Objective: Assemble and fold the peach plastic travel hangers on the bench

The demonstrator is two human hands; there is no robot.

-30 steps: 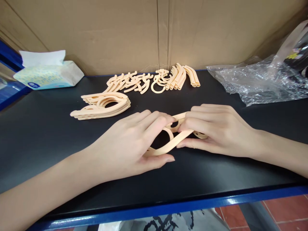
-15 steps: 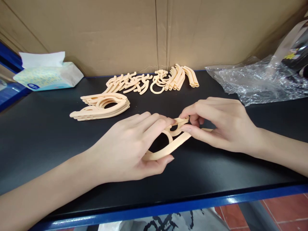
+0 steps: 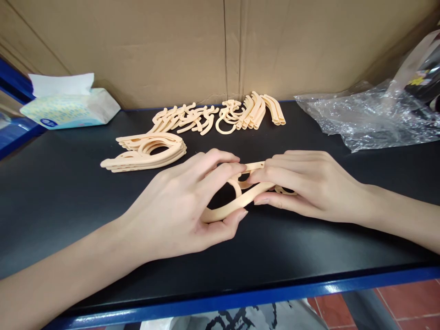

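Both hands hold a cream plastic folding clothes hanger (image 3: pixel 245 198) just above the black table. My left hand (image 3: pixel 190 201) grips its rounded left end, fingers over the top and thumb beneath. On the other end, my right hand (image 3: pixel 305 185) is closed, with its thumb along the near arm and fingers across the middle. A slotted piece shows under the right fingers; the rest there is hidden. To the left of the hands lies a neat stack of folded hangers (image 3: pixel 146 153) in the same cream plastic.
Along the back lie several loose hook pieces (image 3: pixel 185 117), a ring-shaped piece (image 3: pixel 225 126) and a pile of curved arms (image 3: pixel 256 112). A tissue pack (image 3: pixel 70 107) sits at the back left, crumpled clear plastic (image 3: pixel 378 114) at the right. Cardboard (image 3: pixel 165 50) stands behind; a blue edge (image 3: pixel 240 298) runs in front.
My right hand has shifted from a fingertip pinch on the hanger's upper part to a fuller grip across its middle and near arm. The left hand has barely moved.
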